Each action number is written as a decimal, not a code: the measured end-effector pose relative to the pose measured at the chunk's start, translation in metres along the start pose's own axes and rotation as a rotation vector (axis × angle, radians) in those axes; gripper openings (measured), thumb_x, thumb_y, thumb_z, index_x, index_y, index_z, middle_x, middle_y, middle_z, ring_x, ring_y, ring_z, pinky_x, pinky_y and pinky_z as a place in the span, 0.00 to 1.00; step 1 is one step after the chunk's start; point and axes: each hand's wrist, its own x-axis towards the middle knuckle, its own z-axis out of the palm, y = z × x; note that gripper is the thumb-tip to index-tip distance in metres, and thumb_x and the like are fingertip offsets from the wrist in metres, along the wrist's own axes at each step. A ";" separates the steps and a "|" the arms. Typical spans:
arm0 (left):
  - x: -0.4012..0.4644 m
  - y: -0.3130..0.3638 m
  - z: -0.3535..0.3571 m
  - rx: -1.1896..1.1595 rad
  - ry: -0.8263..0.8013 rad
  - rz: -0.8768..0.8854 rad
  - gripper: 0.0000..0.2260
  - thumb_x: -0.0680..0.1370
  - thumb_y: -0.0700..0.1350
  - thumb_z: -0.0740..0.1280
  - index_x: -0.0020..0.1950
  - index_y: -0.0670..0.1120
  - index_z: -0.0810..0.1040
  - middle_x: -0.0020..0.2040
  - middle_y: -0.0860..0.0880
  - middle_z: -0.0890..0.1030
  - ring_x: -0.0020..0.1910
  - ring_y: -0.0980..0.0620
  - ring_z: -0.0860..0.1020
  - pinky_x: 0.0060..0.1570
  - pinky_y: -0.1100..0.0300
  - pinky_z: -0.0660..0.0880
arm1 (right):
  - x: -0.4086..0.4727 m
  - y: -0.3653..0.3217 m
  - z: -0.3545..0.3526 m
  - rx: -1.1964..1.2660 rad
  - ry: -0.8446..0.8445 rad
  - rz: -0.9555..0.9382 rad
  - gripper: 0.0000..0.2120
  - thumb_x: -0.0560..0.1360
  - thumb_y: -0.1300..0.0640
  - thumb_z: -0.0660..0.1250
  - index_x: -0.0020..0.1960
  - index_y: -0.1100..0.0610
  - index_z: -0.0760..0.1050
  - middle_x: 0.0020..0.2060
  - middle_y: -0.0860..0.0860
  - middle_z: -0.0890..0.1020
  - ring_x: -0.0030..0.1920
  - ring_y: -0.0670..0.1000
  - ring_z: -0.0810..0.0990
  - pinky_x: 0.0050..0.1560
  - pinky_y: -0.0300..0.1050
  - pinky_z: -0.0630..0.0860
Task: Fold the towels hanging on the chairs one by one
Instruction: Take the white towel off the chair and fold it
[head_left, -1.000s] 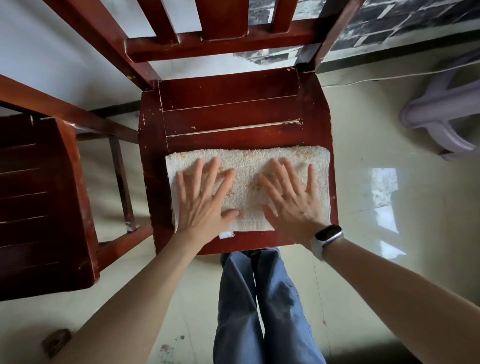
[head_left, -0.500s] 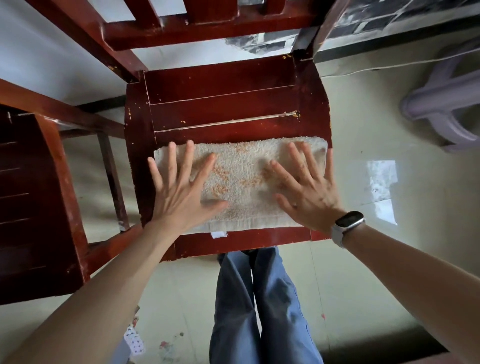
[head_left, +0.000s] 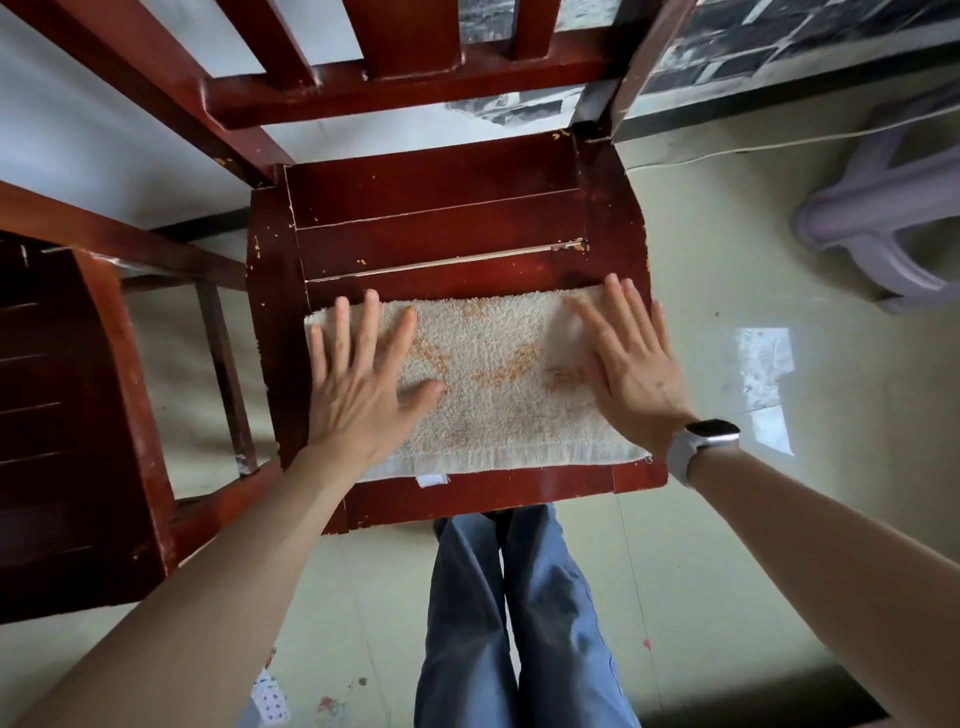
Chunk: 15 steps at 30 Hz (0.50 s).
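Observation:
A cream towel with orange flecks (head_left: 493, 374) lies folded into a rectangle on the front half of a dark red wooden chair seat (head_left: 436, 218). My left hand (head_left: 363, 384) rests flat on the towel's left end, fingers spread. My right hand (head_left: 631, 364), with a white watch on its wrist, presses flat on the right end. Neither hand grips the cloth. A small white label sticks out at the towel's near edge.
A second dark red wooden chair (head_left: 78, 415) stands close on the left. A pale lilac plastic stool (head_left: 883, 218) sits on the shiny floor at the right. My legs in blue trousers (head_left: 519, 623) are below the seat's front edge. A wall runs behind the chair back.
Both hands slid apart over the towel, from near its middle out to its left and right ends. The towel stayed on the seat.

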 end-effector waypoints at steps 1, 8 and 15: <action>-0.004 0.003 -0.001 -0.005 0.051 0.024 0.33 0.74 0.66 0.44 0.74 0.54 0.38 0.75 0.46 0.36 0.74 0.43 0.36 0.71 0.43 0.37 | -0.004 -0.001 -0.003 0.085 0.078 0.086 0.23 0.77 0.57 0.54 0.71 0.57 0.59 0.72 0.62 0.60 0.73 0.61 0.56 0.73 0.58 0.54; -0.038 0.021 0.022 0.026 0.073 0.026 0.29 0.77 0.58 0.50 0.75 0.52 0.45 0.76 0.42 0.47 0.75 0.41 0.45 0.72 0.41 0.45 | -0.020 -0.014 -0.001 0.365 0.139 0.783 0.15 0.78 0.51 0.58 0.54 0.62 0.74 0.53 0.59 0.77 0.56 0.58 0.71 0.56 0.49 0.67; -0.033 0.018 0.022 0.016 0.025 0.007 0.34 0.76 0.58 0.59 0.74 0.51 0.42 0.75 0.45 0.43 0.74 0.40 0.44 0.70 0.44 0.45 | -0.006 -0.026 0.000 0.313 -0.002 0.925 0.12 0.74 0.58 0.56 0.51 0.63 0.74 0.54 0.59 0.74 0.55 0.60 0.69 0.55 0.54 0.70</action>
